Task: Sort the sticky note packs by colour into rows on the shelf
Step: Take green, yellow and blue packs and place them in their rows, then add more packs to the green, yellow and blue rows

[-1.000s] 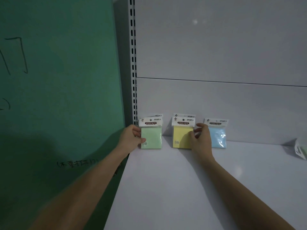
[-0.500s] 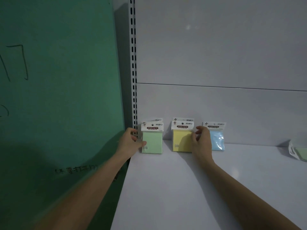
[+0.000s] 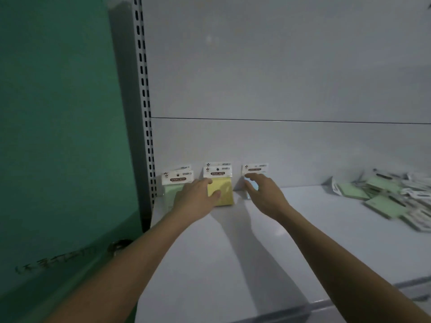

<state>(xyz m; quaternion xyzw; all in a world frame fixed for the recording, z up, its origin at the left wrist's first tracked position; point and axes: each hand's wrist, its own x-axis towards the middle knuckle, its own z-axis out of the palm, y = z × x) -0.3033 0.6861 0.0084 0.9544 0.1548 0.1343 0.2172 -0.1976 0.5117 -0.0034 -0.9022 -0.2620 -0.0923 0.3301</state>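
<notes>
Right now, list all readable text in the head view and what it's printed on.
"STICKY NOTE": header card of the green pack.
"STICKY NOTE": header card of the yellow pack.
Blue pack header: a dark text band, too blurred to read.
Fine print and logos on all headers: too small.
Handwriting on the green wall: not legible.
Loose packs at right: labels blurred.

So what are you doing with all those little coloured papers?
A person is sorting sticky note packs by colour on a white shelf. Three rows have been started against the back wall: green packs on the left, yellow packs in the middle, and blue packs on the right. The left hand rests across the green and yellow packs, and the right hand reaches open towards the blue ones. A loose pile of packs waits on the right.
</notes>
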